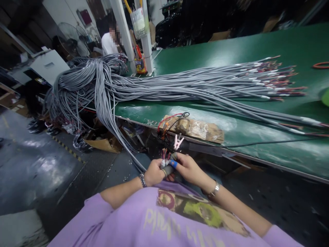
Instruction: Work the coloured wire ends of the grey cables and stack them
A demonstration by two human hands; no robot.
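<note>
My left hand (153, 172) is closed in a fist around one grey cable (137, 164). The cable is round with a smooth sheath, and I hold it just below the edge of the desk, in front of my chest. A small fan of thin wires (164, 153) stands out of its stripped end, red, blue and pale. My right hand (189, 168) is curled against the same end, fingers half bent and pinching the sheath. One fingertip wears a blue wrap (173, 163). Just above the wires, a pink plastic clip (178, 141) hangs on dark leads from a worn brown board (197, 129), which lies on the green desk (231, 48). Farther back, a thick bundle of matching grey cables (159, 85) lies along the desk and spills off its left end toward the floor.
</note>
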